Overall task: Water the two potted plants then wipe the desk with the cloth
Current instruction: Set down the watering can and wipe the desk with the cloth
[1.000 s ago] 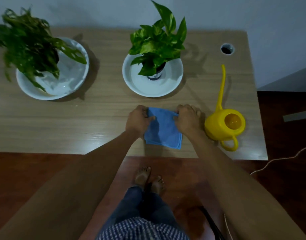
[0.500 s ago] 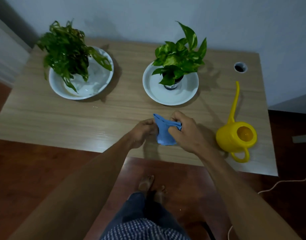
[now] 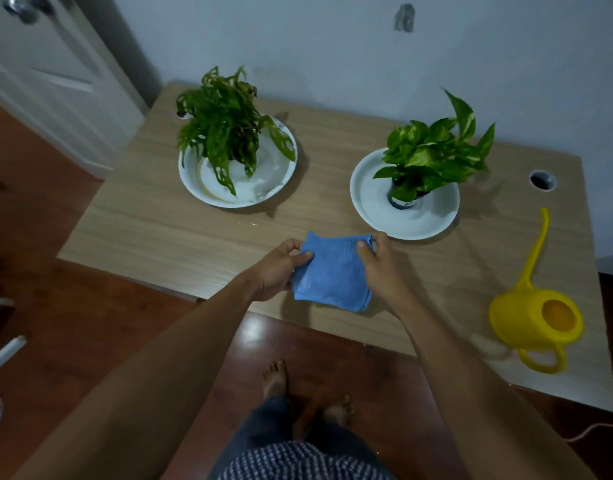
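Note:
A folded blue cloth point(image 3: 333, 271) is held flat just above the front part of the wooden desk point(image 3: 166, 233). My left hand point(image 3: 275, 270) grips its left edge and my right hand point(image 3: 381, 268) pinches its top right corner. A dark leafy plant point(image 3: 225, 133) stands in a white dish point(image 3: 194, 181) at the back left. A lighter green plant point(image 3: 433, 150) stands in a white dish point(image 3: 371, 206) at the back middle, just beyond my right hand. A yellow watering can point(image 3: 537, 317) sits at the desk's front right, spout pointing away.
A round cable hole point(image 3: 542, 180) is in the desk's back right corner. A few water drops point(image 3: 251, 224) lie in front of the left dish. A white door point(image 3: 45, 74) stands left of the desk. My bare feet point(image 3: 305, 393) are on the wooden floor below.
The cloth, bunched between my hands half a second ago, is now spread out flat between them. The view has swung left, showing the door.

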A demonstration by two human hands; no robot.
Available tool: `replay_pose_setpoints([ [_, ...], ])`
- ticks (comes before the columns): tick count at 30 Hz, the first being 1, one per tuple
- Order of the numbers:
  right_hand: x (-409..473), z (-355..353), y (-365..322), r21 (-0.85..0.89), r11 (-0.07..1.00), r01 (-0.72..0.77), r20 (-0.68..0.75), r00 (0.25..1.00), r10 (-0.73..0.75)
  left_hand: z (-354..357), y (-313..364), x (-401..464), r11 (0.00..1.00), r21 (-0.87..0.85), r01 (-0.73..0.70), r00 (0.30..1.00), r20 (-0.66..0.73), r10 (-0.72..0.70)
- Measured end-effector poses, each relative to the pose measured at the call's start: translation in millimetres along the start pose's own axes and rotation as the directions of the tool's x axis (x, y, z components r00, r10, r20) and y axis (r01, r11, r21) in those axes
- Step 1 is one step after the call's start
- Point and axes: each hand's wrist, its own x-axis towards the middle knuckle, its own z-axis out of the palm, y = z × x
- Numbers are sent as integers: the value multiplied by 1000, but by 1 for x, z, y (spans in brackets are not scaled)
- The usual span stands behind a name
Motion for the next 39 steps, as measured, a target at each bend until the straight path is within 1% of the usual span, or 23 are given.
replay_pose_setpoints([
  [3, 18, 30, 4, 80, 985, -153, 18, 988, 152, -22, 2, 8, 999, 34, -19, 998, -64, 21],
  [5, 29, 49, 2, 100, 975, -199, 1, 980, 200, -38, 5, 16, 998, 67, -18, 995, -98, 24],
  [7, 40, 65, -4, 87, 976, -200, -37, 978, 204, -52, 9, 25, 997, 79, -25, 991, -131, 35],
  [9, 55, 78, -10, 51, 982, -180, -90, 979, 184, -64, 12, 36, 993, 93, -68, 984, -156, 82],
  [11, 68, 87, -15, -12, 989, -147, -172, 975, 142, -75, 15, 48, 985, 134, -112, 981, -146, 132],
  [13, 78, 93, -20, -54, 990, -127, -241, 964, 110, -87, 15, 58, 980, 172, -104, 982, -138, 128],
  [14, 81, 95, -22, -68, 990, -123, -269, 958, 100, -91, 14, 61, 965, 242, -100, 975, -171, 144],
  [15, 81, 99, -23, -120, 985, -120, -312, 947, 77, -95, 12, 62, 921, 370, -124, 952, -218, 216],
  [16, 82, 103, -21, -224, 968, -115, -370, 929, 25, -99, 11, 58, 835, 538, -118, 907, -284, 312],
  [17, 81, 108, -21, -358, 929, -96, -406, 912, -62, -106, 6, 54, 727, 683, -66, 833, -364, 418],
  [18, 79, 115, -20, -466, 882, -69, -401, 905, -142, -114, 2, 47, 655, 756, 1, 757, -429, 494],
  [19, 77, 124, -20, -539, 842, -29, -356, 914, -197, -125, -3, 40, 623, 781, 41, 701, -467, 539],
  [20, 76, 134, -20, -592, 805, 21, -276, 934, -228, -138, -9, 35, 618, 783, 69, 664, -498, 557],
  [22, 76, 154, -17, -694, 710, 118, -91, 964, -250, -167, -24, 33, 593, 802, 75, 616, -505, 604],
  [24, 81, 172, -4, -765, 622, 168, 29, 973, -227, -193, -35, 36, 524, 847, 92, 585, -472, 659],
  [25, 83, 179, 3, -787, 591, 176, 60, 976, -210, -202, -39, 38, 515, 850, 109, 581, -475, 661],
  [27, 85, 187, 17, -834, 518, 189, 92, 974, -207, -216, -43, 41, 530, 838, 134, 592, -496, 635],
  [29, 85, 192, 23, -878, 441, 187, 93, 970, -225, -228, -46, 45, 528, 836, 152, 594, -504, 627],
  [32, 82, 206, 20, -910, 379, 166, 86, 972, -218, -247, -50, 51, 512, 841, 172, 604, -501, 619],
  [35, 74, 235, 14, -915, 367, 169, 107, 977, -185, -256, -57, 54, 539, 826, 167, 628, -510, 588],
  [39, 64, 278, 0, -891, 416, 181, 115, 977, -177, -257, -65, 57, 538, 830, 148, 614, -504, 608],
])
